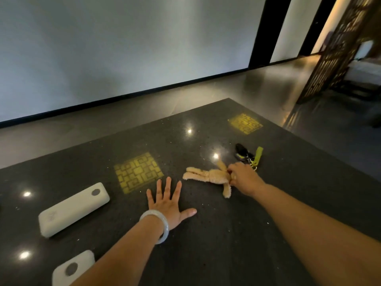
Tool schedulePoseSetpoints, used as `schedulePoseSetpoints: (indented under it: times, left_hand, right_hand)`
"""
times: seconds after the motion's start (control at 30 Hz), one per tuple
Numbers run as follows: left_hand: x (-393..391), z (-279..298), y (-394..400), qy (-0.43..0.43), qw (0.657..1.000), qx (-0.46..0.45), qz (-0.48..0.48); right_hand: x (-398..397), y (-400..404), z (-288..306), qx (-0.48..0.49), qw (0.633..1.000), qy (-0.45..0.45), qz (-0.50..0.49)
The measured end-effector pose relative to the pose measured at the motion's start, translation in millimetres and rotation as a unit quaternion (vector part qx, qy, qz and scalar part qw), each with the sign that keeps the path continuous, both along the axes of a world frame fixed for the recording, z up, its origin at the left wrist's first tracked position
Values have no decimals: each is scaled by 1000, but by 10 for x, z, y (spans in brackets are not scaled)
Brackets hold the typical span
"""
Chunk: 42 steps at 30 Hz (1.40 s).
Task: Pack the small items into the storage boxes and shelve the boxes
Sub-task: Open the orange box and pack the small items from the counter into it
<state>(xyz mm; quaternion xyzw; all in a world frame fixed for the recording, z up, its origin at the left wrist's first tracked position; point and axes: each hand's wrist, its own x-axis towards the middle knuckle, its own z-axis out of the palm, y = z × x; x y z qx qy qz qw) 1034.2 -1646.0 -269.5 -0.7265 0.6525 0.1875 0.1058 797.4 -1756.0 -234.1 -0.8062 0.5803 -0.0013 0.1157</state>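
A tan plush rabbit (208, 176) lies on the dark speckled table (206, 234), its ears pointing left. My right hand (243, 178) curls its fingers over the rabbit's body and grips it. Just beyond that hand lies a key bundle with a black fob and a green strap (250, 156). My left hand (168, 203) rests flat on the table with fingers spread, a pale bangle on the wrist, a little left of the rabbit. Two white rounded power banks lie at the left: one (74, 209) in full view, the other (72, 269) partly behind my left forearm.
Two yellow patterned squares (138, 172) (245, 123) are set into the table top. The table's far edge runs diagonally before a grey floor and a pale wall. A carved wooden screen (338, 48) stands at the right. No storage box is in view.
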Motion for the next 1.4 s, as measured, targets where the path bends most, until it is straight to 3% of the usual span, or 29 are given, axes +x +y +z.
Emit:
schedulePoseSetpoints:
  times: [0.17,0.4,0.57,0.7,0.83,1.0,1.1,1.3,1.4]
  left_hand:
    - [-135,72,171,12,1000,-25,6]
    - [-711,227,645,144,985,-85,-50]
    - [-1461,272,961,197,953,-98,-208]
    - [-2152,269,1111,185,906,-93,-370]
    - [-2761,289,1197,125,872,-87,-466]
    - [-3151,229,1252,73,885,-32,-458]
    - [-3187,145,1327,72,892,-30,-445]
    - [-3177,155,1546,91,893,-114,-426]
    - [-3219,195,1707,110,898,-133,-405]
  right_hand:
    - [-466,914,-136,18,991,-127,-29]
    - [-1248,2187,-30,108,982,-150,33]
    - [-1852,2818,130,122,986,-109,34]
    - [-2299,3245,185,148,988,-50,-7]
    - [-2558,3620,270,163,975,-110,-101]
    - [-2575,3901,234,-36,915,-197,-351]
    - [-2504,3942,63,-20,880,-167,-445]
    - [-2383,4075,-204,14,869,-142,-474]
    - [-2471,4170,-198,22,849,-199,-489]
